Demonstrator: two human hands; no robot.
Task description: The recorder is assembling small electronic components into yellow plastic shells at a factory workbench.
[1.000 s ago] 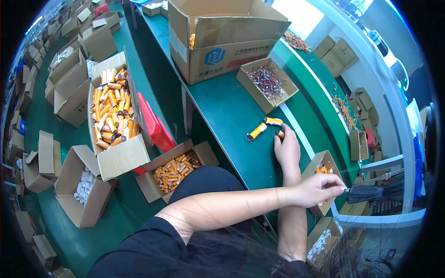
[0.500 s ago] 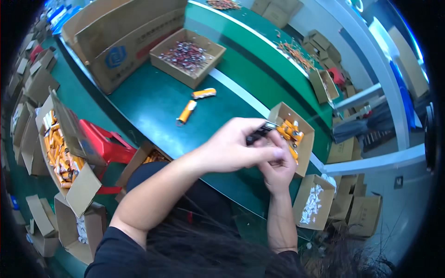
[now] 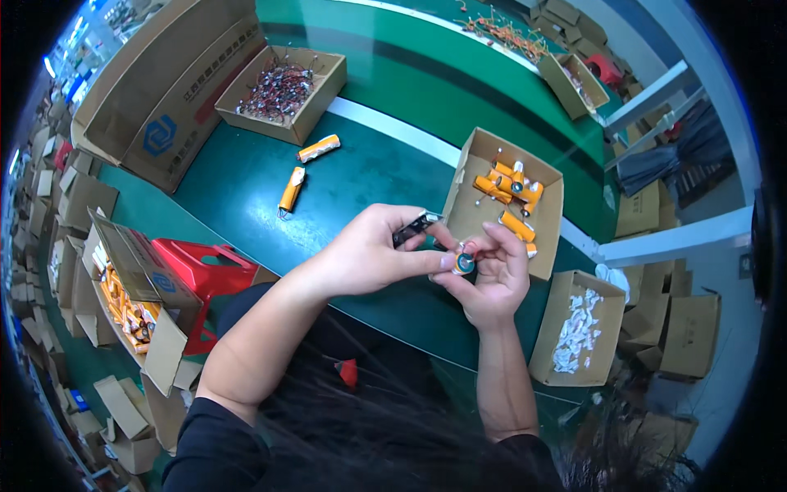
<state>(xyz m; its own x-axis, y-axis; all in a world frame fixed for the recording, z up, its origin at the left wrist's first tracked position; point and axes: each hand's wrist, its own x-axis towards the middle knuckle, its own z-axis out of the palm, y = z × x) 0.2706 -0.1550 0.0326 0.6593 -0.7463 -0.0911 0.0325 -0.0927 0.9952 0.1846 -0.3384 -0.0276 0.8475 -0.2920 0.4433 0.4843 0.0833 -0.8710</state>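
Observation:
My left hand (image 3: 369,252) is closed on a small black handheld piece (image 3: 416,229) with a shiny edge, whose kind I cannot make out. Its thumb reaches the round teal end of an orange-wrapped cylindrical battery (image 3: 464,262), where a short red wire shows. My right hand (image 3: 500,283) pinches this battery; the fingers hide most of its body. Just beyond that hand, a shallow cardboard box (image 3: 466,176) holds several orange batteries (image 3: 518,184). Two more lie apart on the green table, one orange battery (image 3: 291,190) pointing toward me and another battery (image 3: 318,148) lying crosswise.
A carton of small wired parts (image 3: 324,92) stands at the far left beside a large cardboard box (image 3: 135,107). White pieces fill a box (image 3: 608,348) at right. A red stool (image 3: 197,266) and an open carton of orange batteries (image 3: 164,348) are at left.
The view has shifted, so the table things sit further left and the battery box shows more fully. My hands have turned slightly apart, and the battery's round end has come into sight.

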